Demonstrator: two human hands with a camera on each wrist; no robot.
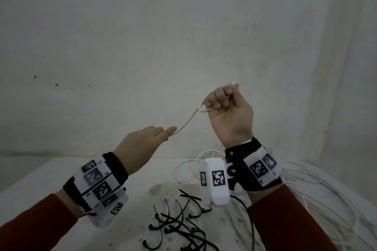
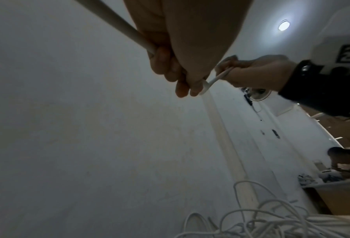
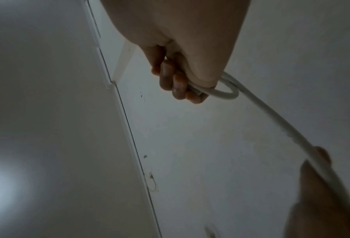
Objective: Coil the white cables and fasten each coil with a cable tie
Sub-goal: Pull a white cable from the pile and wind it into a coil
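- The right hand [image 1: 228, 112] is gripping the start of a white cable [image 1: 186, 122]: its fingers are curled round one small loop, with the thumb pressing on top, raised above the table [image 1: 40, 177].
- The left hand [image 1: 142, 144] is holding the same cable lower and to the left, fingers reaching forward and closing on it near the tips; the left wrist view is showing them wrapped round the cord.
- The stretch between the hands is running nearly straight, so the step in hand looks like feeding the next turn.
- To do it well, the left hand should be letting the cable slide through a light grip while bringing it to the right hand, so each loop matches the first in size and lies flat beside it without twisting.
- The right hand should be keeping the loop pinned under the thumb, or the coil will be springing apart.
- Black cable ties [image 1: 179, 224] are lying loose on the near middle of the table, none used on this coil yet.
- A tangled heap of white cables [image 1: 318, 193] is sitting at the right; the trailing length may be snagging there as it is drawn up.
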